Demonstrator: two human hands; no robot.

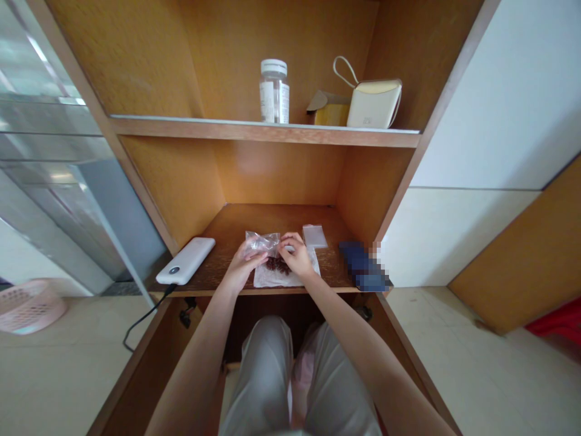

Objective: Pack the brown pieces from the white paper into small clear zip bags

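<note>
My left hand (pixel 245 261) is closed on a small clear plastic bag (pixel 263 242), fingers at its left side and lower edge. At the bag's right end, my right hand (pixel 295 254) has its thumb and fingers pinched together on the plastic. Below the bag, a heap of small dark reddish-brown pieces (pixel 278 264) lies on a white paper tissue (pixel 272 280). Part of the heap is hidden by my hands. A flat clear packet (pixel 315 236) rests on the wooden surface just beyond my right hand.
A white power bank (pixel 187 260) with a black cable lies left on the cabinet surface (pixel 276 213); a pixelated dark blue object (pixel 363 266) lies right. The shelf above holds a clear jar (pixel 274 91), a yellow box (pixel 331 112) and a cream case (pixel 374 103). Cabinet doors stand open below.
</note>
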